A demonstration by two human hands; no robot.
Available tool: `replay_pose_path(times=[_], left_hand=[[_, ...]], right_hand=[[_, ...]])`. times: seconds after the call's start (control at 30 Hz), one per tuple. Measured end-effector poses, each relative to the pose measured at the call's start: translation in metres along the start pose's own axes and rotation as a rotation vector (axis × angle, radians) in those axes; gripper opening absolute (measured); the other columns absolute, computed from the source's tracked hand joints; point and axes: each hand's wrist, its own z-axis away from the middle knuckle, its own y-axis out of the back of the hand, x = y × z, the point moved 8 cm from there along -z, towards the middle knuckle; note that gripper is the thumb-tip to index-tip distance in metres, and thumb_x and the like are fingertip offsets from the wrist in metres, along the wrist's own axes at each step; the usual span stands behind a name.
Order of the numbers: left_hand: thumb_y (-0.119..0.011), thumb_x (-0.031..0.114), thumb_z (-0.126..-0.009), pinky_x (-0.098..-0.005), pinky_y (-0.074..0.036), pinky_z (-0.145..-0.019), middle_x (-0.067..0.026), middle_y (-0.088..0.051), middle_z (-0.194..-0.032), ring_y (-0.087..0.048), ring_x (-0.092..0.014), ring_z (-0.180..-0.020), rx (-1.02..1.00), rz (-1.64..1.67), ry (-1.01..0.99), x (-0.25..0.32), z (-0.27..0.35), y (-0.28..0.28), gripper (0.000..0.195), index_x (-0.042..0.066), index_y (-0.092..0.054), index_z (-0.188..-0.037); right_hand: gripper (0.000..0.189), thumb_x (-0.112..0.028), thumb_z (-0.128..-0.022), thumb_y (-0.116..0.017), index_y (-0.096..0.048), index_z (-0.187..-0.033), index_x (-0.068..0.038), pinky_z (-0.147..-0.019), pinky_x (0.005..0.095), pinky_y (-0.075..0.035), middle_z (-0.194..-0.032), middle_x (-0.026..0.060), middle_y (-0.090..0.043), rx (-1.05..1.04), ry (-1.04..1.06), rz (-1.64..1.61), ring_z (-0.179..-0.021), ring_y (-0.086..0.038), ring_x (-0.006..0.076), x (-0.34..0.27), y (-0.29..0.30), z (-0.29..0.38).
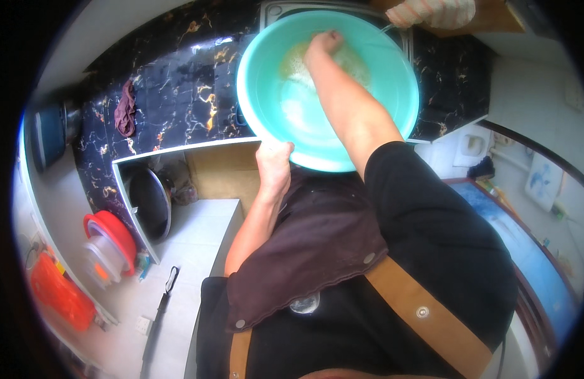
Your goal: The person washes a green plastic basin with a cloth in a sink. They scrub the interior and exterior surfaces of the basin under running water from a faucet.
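A large turquoise plastic basin (254, 90) rests tilted on the black marbled counter, over the edge of a metal sink. My left hand (275, 163) grips its near rim. My right hand (327, 42) is inside the basin at its far side, fingers curled, above or in cloudy, yellowish, foamy water (353, 64). Whether the right hand holds anything cannot be told. A cloth-wrapped tap (431, 13), pale with orange stripes, hangs over the basin's far right rim, and a thin stream seems to run from it.
A crumpled purple cloth (125, 110) lies on the counter (173, 94) at the left. Below, a black pan (149, 203) stands in an open cupboard. Red and clear basins (114, 241) and a folded black umbrella (160, 312) are at the lower left. A doorway with a blue mat (514, 237) is at the right.
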Motion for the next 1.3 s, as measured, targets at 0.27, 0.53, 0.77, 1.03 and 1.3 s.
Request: replay_pose_path(times=[0.27,0.53,0.77,1.03,1.3], left_hand=[[-0.055,-0.002,-0.079,-0.0259,-0.046,-0.044,-0.0071,-0.062,-0.09,-0.061,-0.015,-0.066,0.024,-0.086,0.077,-0.009,-0.002,0.007,0.028,-0.003,-0.058,-0.107],[-0.054,-0.007,-0.077,-0.0295,-0.047,-0.076,-0.007,-0.062,-0.095,-0.058,-0.015,-0.083,0.166,0.032,-0.168,-0.006,-0.012,0.016,0.025,-0.007,-0.059,-0.102],[-0.054,-0.006,-0.079,-0.0296,-0.048,-0.076,-0.0069,-0.061,-0.094,-0.058,-0.015,-0.083,0.21,0.158,-0.179,-0.004,-0.005,0.007,0.023,-0.007,-0.058,-0.102],[-0.055,-0.007,-0.082,-0.0284,-0.048,-0.074,-0.0073,-0.062,-0.093,-0.058,-0.014,-0.081,0.177,0.178,-0.209,0.007,0.001,0.004,0.019,-0.007,-0.058,-0.101],[-0.055,-0.006,-0.08,-0.0269,-0.047,-0.071,-0.0049,-0.06,-0.087,-0.056,-0.012,-0.078,0.155,0.119,-0.161,-0.001,0.006,0.033,0.015,-0.005,-0.058,-0.096]], right_hand=[[0.034,-0.019,-0.089,-0.057,-0.051,-0.118,-0.003,-0.094,0.0424,-0.046,-0.11,0.0176,-0.063,-0.773,-0.055,0.742,-0.105,-0.061,0.0322,0.071,-0.017,0.126],[0.03,-0.026,-0.095,-0.048,-0.06,-0.115,-0.007,-0.078,0.0366,-0.048,-0.094,0.012,-0.061,-1.787,-0.391,1.711,-0.085,-0.058,0.0219,0.001,0.161,0.172],[0.029,-0.016,-0.08,-0.051,-0.069,-0.098,-0.002,-0.088,0.0474,-0.046,-0.093,0.0214,-0.068,-1.638,0.932,2.3,-0.091,-0.062,0.036,-0.048,0.188,0.056],[0.044,-0.028,-0.096,-0.049,-0.06,-0.128,0.001,-0.101,0.0384,-0.044,-0.125,0.0221,-0.063,-1.815,-0.109,1.659,-0.114,-0.059,0.0307,-0.05,0.185,0.18],[0.025,-0.018,-0.094,-0.056,-0.07,-0.107,-0.003,-0.094,0.0426,-0.049,-0.112,0.0154,-0.065,-1.694,0.605,2.506,-0.11,-0.059,0.0278,-0.108,0.156,0.06]])
